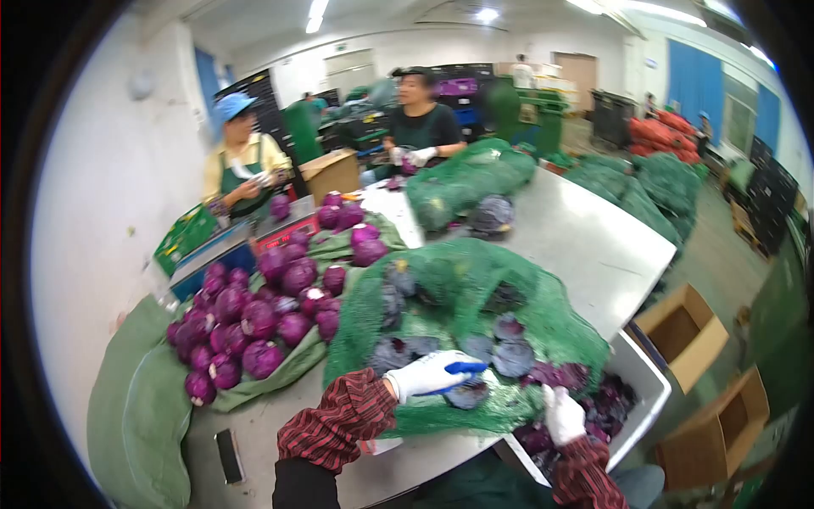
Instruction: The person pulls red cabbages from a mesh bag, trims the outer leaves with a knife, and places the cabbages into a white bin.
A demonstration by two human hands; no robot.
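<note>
My left hand, in a white glove with blue on the palm side, reaches over a red cabbage with its fingers stretched out. More dull purple cabbages lie around it on a green mesh bag spread on the metal table. My right hand, also gloved in white, is closed above the edge of a white box holding dark purple leaves. Loose purple leaves lie just beyond its fingertips. What the right fingers hold, if anything, I cannot tell.
Bright peeled red cabbages are heaped at left on green cloth, beside a scale. A phone lies near the front edge. Across the table are two people and another full mesh bag. Cardboard boxes stand right.
</note>
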